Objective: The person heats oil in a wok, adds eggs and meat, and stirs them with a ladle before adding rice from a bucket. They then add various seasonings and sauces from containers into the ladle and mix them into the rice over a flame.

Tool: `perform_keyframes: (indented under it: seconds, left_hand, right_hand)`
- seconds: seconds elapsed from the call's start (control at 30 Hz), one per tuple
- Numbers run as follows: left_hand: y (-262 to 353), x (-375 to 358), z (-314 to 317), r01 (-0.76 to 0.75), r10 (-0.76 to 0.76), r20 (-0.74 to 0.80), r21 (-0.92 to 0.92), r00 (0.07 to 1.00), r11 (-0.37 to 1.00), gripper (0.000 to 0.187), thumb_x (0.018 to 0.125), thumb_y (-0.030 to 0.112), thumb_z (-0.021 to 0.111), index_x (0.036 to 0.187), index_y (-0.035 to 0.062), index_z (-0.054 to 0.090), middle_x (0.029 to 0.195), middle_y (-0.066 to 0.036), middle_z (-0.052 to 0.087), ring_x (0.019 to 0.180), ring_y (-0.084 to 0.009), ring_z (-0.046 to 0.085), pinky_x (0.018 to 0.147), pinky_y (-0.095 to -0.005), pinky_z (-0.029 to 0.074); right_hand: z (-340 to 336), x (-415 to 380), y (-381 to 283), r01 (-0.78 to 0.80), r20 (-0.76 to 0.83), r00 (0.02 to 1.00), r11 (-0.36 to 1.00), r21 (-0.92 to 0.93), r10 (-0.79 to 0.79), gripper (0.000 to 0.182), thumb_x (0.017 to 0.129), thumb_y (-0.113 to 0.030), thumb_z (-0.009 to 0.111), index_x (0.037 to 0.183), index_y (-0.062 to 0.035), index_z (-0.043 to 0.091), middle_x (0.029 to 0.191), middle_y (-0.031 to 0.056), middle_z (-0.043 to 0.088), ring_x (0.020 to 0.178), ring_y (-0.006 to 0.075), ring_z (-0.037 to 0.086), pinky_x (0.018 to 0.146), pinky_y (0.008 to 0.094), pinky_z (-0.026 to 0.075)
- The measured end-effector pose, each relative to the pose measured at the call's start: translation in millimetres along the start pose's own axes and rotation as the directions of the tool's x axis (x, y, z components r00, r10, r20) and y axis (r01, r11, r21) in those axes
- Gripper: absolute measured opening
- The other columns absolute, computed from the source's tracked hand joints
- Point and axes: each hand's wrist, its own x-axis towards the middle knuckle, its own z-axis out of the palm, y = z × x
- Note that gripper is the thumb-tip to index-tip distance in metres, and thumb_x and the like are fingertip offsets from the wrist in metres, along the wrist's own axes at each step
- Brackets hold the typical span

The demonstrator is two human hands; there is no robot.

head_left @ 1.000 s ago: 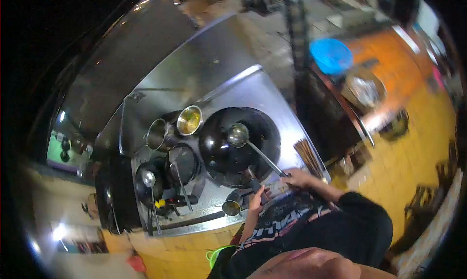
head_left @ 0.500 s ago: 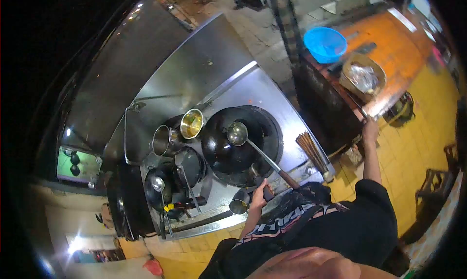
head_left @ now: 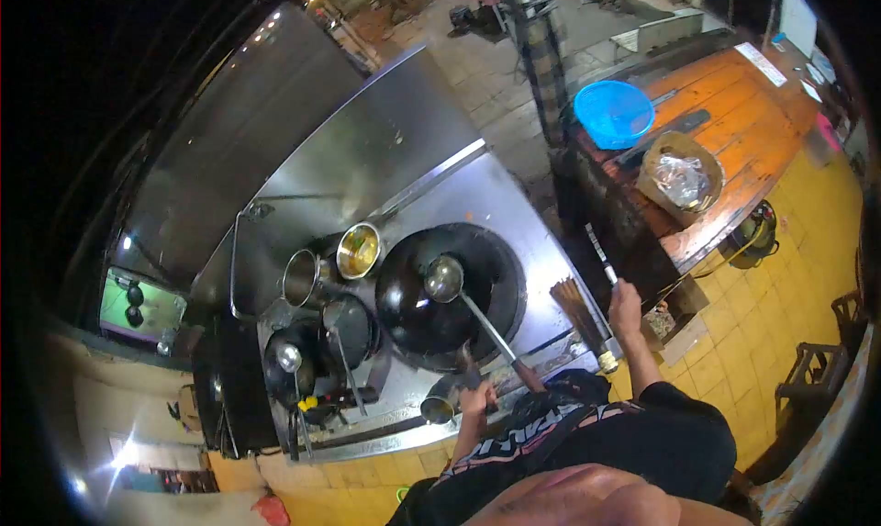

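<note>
My left hand [head_left: 475, 400] is closed round the handle of a large black wok [head_left: 401, 283], which sits on the stove. Inside the wok lies the bowl of a ladle [head_left: 484, 318]; its wooden handle end rests over the near rim, close to my body. My right hand [head_left: 626, 307] is raised at the right of the stove, shut on a slim, pale rod with dark marks [head_left: 601, 252], pointing away from me. What kind of tool it is I cannot make out. A bamboo wok brush [head_left: 578, 315] lies on the steel top just left of that hand.
Left of the wok stand a metal bowl [head_left: 359, 251], a steel pot [head_left: 302, 278] and smaller dark pans [head_left: 350, 329] with utensils. A steel mug [head_left: 440, 402] sits near my left hand. The wooden table [head_left: 734, 113] holds a blue basket [head_left: 614, 115] and a brown container [head_left: 690, 209].
My right hand has come back from the table's near corner toward the stove, and the slim rod now shows in it. My left hand stays at the wok handle. The view has shifted slightly.
</note>
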Motion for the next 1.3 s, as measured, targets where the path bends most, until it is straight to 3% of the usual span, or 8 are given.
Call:
perform_keyframes:
  seconds: [0.3,0.37,0.47,0.7,0.8,0.87,0.97,1.3]
  left_hand:
    - [-11.2,-59.9,1.6,-0.020,-0.013,-0.121,-0.268,0.993,0.963,0.016,0.081,0.008,0.062,0.072,-0.0036,0.055,0.061,-0.009,0.055,0.050,-0.0192,0.055,0.045,-0.0338,0.046]
    - [5.3,-74.9,10.0,0.031,-0.070,-0.170,-0.222,0.983,0.975,0.014,0.081,0.008,0.059,0.076,-0.0039,0.054,0.060,-0.009,0.051,0.049,-0.0195,0.052,0.046,-0.0350,0.047]
    - [5.4,-87.3,11.4,0.052,-0.109,-0.159,-0.328,0.981,0.943,0.012,0.082,0.007,0.056,0.076,-0.0015,0.050,0.059,-0.008,0.048,0.047,-0.0184,0.049,0.045,-0.0347,0.046]
    - [22.6,-98.9,26.3,0.038,-0.147,-0.196,-0.470,0.969,0.882,0.010,0.083,0.006,0.055,0.081,0.0007,0.047,0.061,-0.006,0.047,0.047,-0.0171,0.048,0.044,-0.0334,0.044]
    - [34.3,-106.2,26.9,0.013,-0.114,-0.155,-0.538,0.981,0.843,0.011,0.082,0.006,0.056,0.086,0.0007,0.048,0.067,-0.007,0.048,0.049,-0.0164,0.048,0.045,-0.0327,0.044]
    - [35.5,-105.0,25.5,0.020,-0.116,-0.153,-0.520,0.981,0.854,0.012,0.082,0.009,0.056,0.086,0.0015,0.047,0.066,-0.006,0.048,0.049,-0.0156,0.047,0.045,-0.0316,0.043]
    - [30.7,-105.1,24.9,0.014,-0.102,-0.145,-0.509,0.984,0.861,0.013,0.082,0.010,0.056,0.086,0.0017,0.047,0.065,-0.005,0.047,0.049,-0.0149,0.047,0.045,-0.0309,0.042]
    - [36.6,-105.8,22.0,0.085,-0.147,-0.054,-0.606,0.988,0.791,0.010,0.081,0.010,0.055,0.083,0.0050,0.047,0.063,-0.005,0.045,0.046,-0.0139,0.045,0.044,-0.0300,0.042]
  right_hand:
    - [-5.0,39.3,-26.6,-0.086,0.221,0.973,0.993,0.081,0.066,0.017,0.086,-0.013,0.055,0.090,0.0014,0.061,0.087,0.0235,0.060,0.084,0.0416,0.058,0.072,0.0462,0.046]
    - [15.8,55.2,-29.7,0.055,0.230,0.968,0.979,0.198,-0.101,0.020,0.086,-0.018,0.056,0.085,0.0013,0.062,0.084,0.0234,0.060,0.083,0.0415,0.058,0.072,0.0466,0.046]
    - [35.8,91.5,-84.2,0.072,0.426,0.901,0.997,0.037,-0.081,0.028,0.086,-0.026,0.057,0.082,-0.0002,0.065,0.081,0.0221,0.063,0.078,0.0406,0.061,0.072,0.0462,0.049]
    - [159.9,152.3,-209.5,0.470,0.855,0.496,0.875,-0.118,-0.151,0.024,0.085,-0.022,0.053,0.094,-0.0066,0.069,0.095,0.0150,0.067,0.090,0.0328,0.065,0.078,0.0450,0.052]
    - [217.1,135.0,-235.0,0.564,0.878,0.403,0.825,-0.017,-0.258,0.023,0.084,-0.016,0.051,0.094,-0.0057,0.069,0.098,0.0135,0.067,0.092,0.0314,0.065,0.077,0.0434,0.053]
    - [244.5,119.9,-243.4,0.654,0.942,0.190,0.751,0.088,-0.275,0.023,0.086,-0.014,0.049,0.096,-0.0068,0.069,0.103,0.0128,0.067,0.095,0.0292,0.065,0.077,0.0392,0.053]
    - [314.4,68.6,-218.8,0.824,0.871,0.126,0.539,0.174,-0.474,0.023,0.088,-0.018,0.049,0.094,-0.0093,0.070,0.099,0.0117,0.068,0.093,0.0266,0.066,0.077,0.0390,0.053]
    - [346.8,14.7,-203.3,0.774,0.905,0.091,0.601,0.199,-0.416,0.028,0.087,-0.024,0.048,0.099,-0.0109,0.069,0.104,0.0153,0.066,0.098,0.0253,0.064,0.078,0.0416,0.052]
